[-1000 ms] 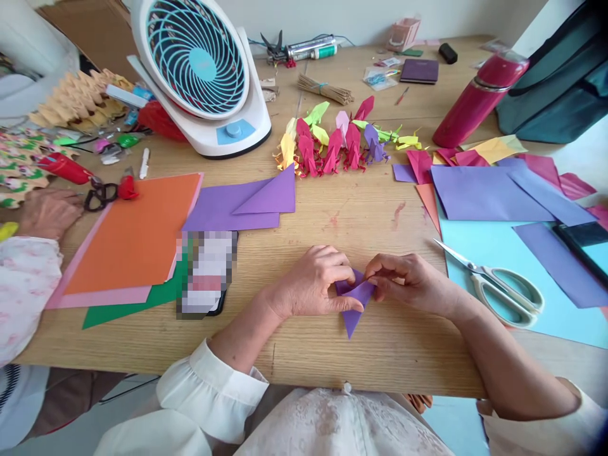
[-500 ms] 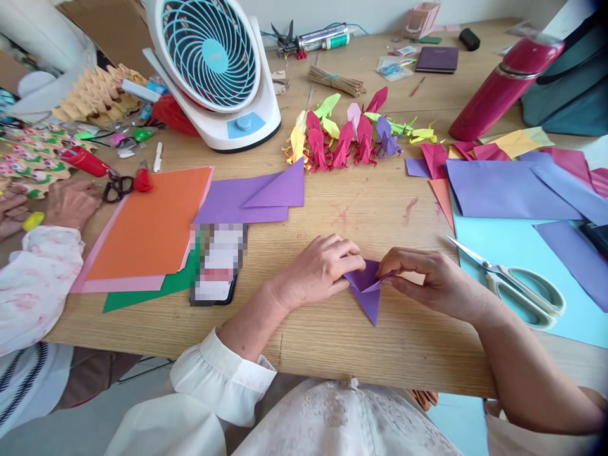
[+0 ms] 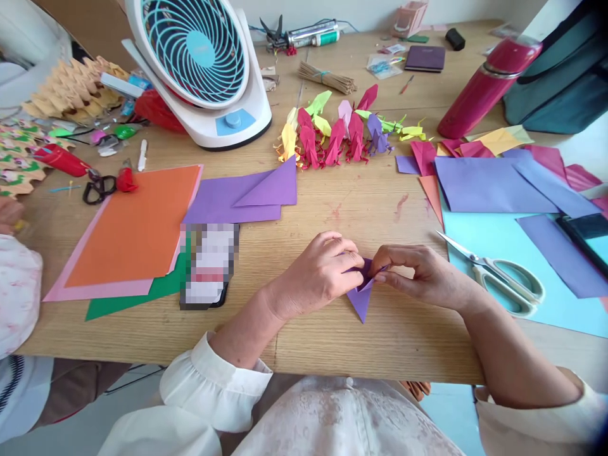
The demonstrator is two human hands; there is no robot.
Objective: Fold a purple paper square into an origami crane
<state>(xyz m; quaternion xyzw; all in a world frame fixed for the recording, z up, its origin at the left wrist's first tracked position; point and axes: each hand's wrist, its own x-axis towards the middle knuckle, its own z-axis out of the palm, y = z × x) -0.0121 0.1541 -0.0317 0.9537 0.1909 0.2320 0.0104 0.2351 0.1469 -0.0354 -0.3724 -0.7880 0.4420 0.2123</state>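
Between left hand [image 3: 319,272] and right hand [image 3: 420,275]; folded purple paper [image 3: 362,305]; both touching

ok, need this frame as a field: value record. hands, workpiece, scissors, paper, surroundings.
left_hand: left hand, fingers bent over the left side of the purple folded paper; thumb hidden
right_hand: right hand, thumb and fingertips pinching the paper's right side
workpiece: partly folded, pointed end toward the wearer
scissors: pale-handled scissors, partly on the light blue sheet
paper_left: orange sheet over pink and green ones
figures: multicoloured folded figures, beyond the hands
other: fan, red bottle
co_worker: sleeve at left edge
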